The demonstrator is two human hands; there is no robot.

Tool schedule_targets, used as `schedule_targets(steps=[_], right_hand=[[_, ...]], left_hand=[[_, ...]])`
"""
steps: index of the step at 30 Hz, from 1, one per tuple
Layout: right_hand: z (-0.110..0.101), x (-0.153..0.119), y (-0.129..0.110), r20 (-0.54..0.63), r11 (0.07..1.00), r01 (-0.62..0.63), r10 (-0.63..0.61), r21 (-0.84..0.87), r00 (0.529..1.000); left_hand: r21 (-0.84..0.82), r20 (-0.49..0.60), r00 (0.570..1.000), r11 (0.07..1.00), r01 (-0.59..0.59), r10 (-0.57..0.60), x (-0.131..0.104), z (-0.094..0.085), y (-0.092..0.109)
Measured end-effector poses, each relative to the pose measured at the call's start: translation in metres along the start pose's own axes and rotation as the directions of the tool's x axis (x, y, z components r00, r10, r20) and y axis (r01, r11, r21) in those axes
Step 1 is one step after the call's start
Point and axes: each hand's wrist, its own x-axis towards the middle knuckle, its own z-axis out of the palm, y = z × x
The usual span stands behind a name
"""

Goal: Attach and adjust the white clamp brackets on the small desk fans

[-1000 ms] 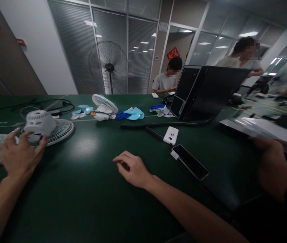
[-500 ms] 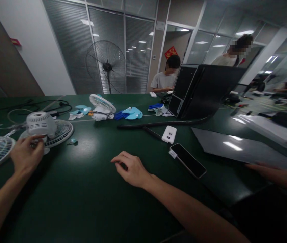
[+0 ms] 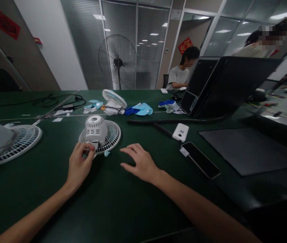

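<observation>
My left hand (image 3: 80,162) is closed in a pinch on the near end of a small white fan (image 3: 96,130). This fan lies grille-down, with its rounded motor housing facing up. Beside its grille is a small light-blue piece (image 3: 107,153). My right hand (image 3: 142,163) hovers over the green table (image 3: 123,206), to the right of the fan. Its thumb and fingers are apart and hold nothing. Another white fan (image 3: 19,141) rests at the left edge, cut off by the frame.
Farther back are a third small fan (image 3: 113,103), blue fan blades (image 3: 144,109) and black cables (image 3: 49,100). To the right lie a phone (image 3: 200,160), a white device (image 3: 181,132) and a dark flat panel (image 3: 250,148). A large black case (image 3: 229,87) stands behind. A person (image 3: 181,72) sits opposite.
My left hand has brought the small fan rightward, away from the other fan and closer to my right hand. My right hand's fingers have spread. The view has turned left.
</observation>
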Motion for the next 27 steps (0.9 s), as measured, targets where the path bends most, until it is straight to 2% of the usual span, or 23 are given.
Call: schedule_targets(steps=[3, 5, 8, 10, 14, 20, 24, 27], right_hand=[[0.004, 0.000, -0.005, 0.146, 0.972, 0.219, -0.206, -0.083, 0.968], [0.011, -0.001, -0.007, 0.180, 0.941, 0.314, -0.289, -0.127, 0.940], [0.021, -0.002, -0.007, 0.204, 0.904, 0.370, -0.329, -0.213, 0.922], [0.023, -0.003, -0.005, 0.201, 0.898, 0.370, -0.327, -0.239, 0.923], [0.020, -0.003, -0.005, 0.193, 0.910, 0.368, -0.333, -0.190, 0.923], [0.011, -0.004, -0.017, 0.148, 0.962, 0.271, -0.264, -0.031, 0.953], [0.006, -0.006, -0.020, 0.157, 0.966, 0.258, -0.257, 0.012, 0.954], [0.006, -0.009, -0.015, 0.067, 0.970, 0.213, -0.221, 0.114, 0.973]], left_hand=[[-0.120, 0.054, 0.998, 0.993, -0.004, 0.010, -0.025, 0.014, 0.028], [-0.171, 0.101, 0.995, 0.985, -0.001, 0.019, -0.036, 0.022, 0.046], [-0.208, 0.157, 0.987, 0.978, -0.008, 0.041, -0.043, 0.029, 0.065], [-0.243, 0.210, 0.977, 0.970, 0.004, 0.049, -0.045, 0.028, 0.071], [-0.278, 0.310, 0.949, 0.960, 0.036, 0.054, -0.055, 0.014, 0.063], [-0.022, 0.423, 0.905, 0.999, -0.046, 0.051, -0.065, -0.003, 0.041], [0.045, 0.469, 0.874, 0.985, -0.169, 0.128, -0.059, -0.002, 0.043], [0.071, 0.471, 0.871, 0.978, -0.197, 0.141, -0.060, -0.002, 0.048]])
